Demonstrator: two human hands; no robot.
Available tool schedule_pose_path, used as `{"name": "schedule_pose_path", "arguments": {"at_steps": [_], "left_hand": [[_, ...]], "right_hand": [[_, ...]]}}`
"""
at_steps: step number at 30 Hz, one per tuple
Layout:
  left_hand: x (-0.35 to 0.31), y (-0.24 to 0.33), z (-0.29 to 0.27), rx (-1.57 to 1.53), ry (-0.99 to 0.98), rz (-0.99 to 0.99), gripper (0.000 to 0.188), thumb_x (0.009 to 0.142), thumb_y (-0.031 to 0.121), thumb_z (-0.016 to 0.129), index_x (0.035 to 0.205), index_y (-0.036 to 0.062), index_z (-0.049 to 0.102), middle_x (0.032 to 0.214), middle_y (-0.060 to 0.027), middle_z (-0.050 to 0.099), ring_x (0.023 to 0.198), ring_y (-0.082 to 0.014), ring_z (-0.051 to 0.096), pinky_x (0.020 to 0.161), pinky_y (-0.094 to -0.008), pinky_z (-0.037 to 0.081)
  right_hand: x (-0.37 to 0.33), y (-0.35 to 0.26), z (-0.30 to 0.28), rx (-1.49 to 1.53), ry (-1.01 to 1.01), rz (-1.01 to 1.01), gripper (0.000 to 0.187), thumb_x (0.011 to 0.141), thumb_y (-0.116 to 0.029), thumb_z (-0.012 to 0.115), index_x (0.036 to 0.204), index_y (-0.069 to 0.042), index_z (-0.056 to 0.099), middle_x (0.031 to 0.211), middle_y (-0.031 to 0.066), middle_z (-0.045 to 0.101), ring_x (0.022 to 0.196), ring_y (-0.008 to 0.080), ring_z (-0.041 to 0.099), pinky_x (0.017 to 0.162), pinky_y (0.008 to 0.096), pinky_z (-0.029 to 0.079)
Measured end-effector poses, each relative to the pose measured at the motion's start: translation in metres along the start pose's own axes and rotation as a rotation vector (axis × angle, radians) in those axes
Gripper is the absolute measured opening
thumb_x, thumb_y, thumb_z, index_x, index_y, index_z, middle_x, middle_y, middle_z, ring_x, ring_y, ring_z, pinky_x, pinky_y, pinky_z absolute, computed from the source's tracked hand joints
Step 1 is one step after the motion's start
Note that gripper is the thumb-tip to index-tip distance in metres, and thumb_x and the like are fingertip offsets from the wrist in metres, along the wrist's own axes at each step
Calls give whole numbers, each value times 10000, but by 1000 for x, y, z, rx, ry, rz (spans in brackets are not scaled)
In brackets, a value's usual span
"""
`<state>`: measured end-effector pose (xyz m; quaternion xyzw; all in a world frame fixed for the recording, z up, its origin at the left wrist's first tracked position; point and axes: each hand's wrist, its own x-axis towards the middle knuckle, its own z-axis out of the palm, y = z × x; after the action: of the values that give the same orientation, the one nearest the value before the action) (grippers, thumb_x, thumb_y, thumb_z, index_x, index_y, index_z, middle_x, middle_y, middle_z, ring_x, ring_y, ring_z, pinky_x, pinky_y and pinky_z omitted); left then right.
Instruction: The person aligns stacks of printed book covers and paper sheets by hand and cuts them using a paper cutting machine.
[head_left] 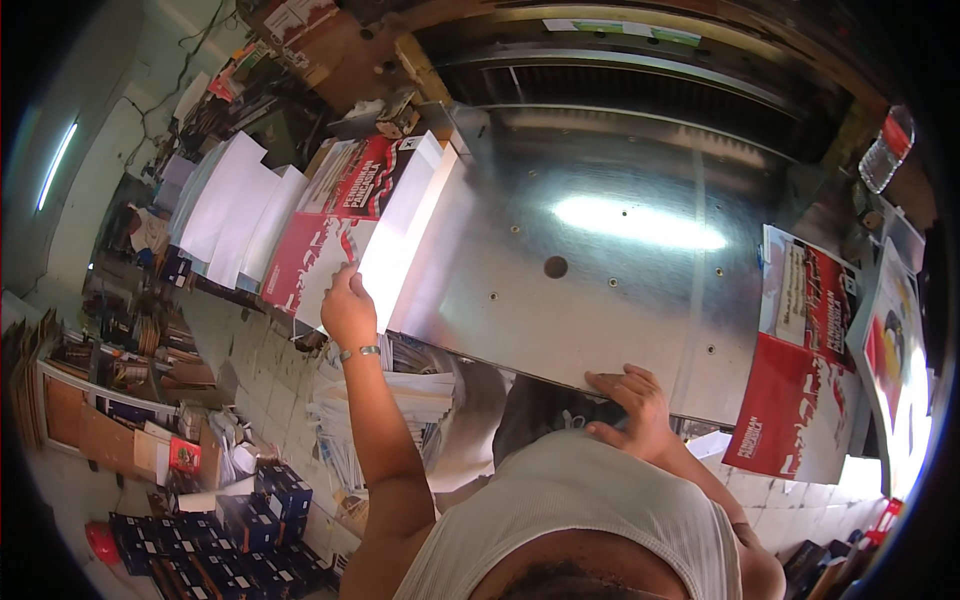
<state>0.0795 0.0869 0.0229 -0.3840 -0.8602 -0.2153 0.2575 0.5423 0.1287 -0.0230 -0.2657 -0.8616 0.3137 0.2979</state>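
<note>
My left hand (347,303) reaches up to a thick stack of red-and-white printed sheets (345,230) lying at the left end of a shiny metal machine table (560,260). Its fingers touch the stack's near edge and top sheet; a metal bracelet circles that wrist. My right hand (630,400) rests flat on the near edge of the metal table, fingers spread, holding nothing. My white sleeveless shirt fills the bottom of the view.
Another pile of red-and-white printed sheets (800,350) hangs over the table's right end. Plain white paper stacks (235,210) lie left of the printed stack. The machine's dark back housing (640,70) rises behind. Dark blue boxes (230,540) and paper bundles (400,400) stand on the tiled floor.
</note>
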Motion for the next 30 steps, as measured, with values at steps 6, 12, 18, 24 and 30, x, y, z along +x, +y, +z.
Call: {"name": "schedule_pose_path", "arguments": {"at_steps": [6,12,18,24,30], "left_hand": [[-4,0,-4,-10,9,-9,197,942,188,639,1091,130,754,1020,-163,748,879,-382,713,773,-451,559],[-3,2,9,-5,-8,14,186,941,146,615,1085,142,732,989,-156,740,870,-385,692,767,-477,542],[1,-31,-4,-167,-37,-45,203,963,123,614,1100,61,751,1072,-162,753,901,-304,742,818,-415,571],[1,6,9,-56,14,38,176,942,156,641,1071,109,751,965,-157,751,836,-377,711,733,-453,547],[-5,8,-3,-78,-20,-22,177,940,127,627,1081,105,731,1094,-140,736,937,-359,702,782,-447,547]], "right_hand": [[-6,1,1,-1,-28,11,685,725,-407,794,1312,-86,649,1150,108,722,1076,297,671,1075,509,438],[-11,2,-3,-8,-26,6,701,732,-394,801,1339,-91,623,1185,112,708,1096,300,663,1093,510,420],[-9,11,2,114,-53,-64,669,767,-389,789,1341,-91,617,1209,114,698,1118,306,648,1106,507,405],[-15,11,-5,98,-67,24,677,775,-421,791,1339,-82,629,1228,139,694,1172,312,627,1140,491,363],[57,-8,-32,223,-275,-10,618,798,-306,804,1333,-48,634,1269,206,669,1156,381,637,1046,477,470]]}}
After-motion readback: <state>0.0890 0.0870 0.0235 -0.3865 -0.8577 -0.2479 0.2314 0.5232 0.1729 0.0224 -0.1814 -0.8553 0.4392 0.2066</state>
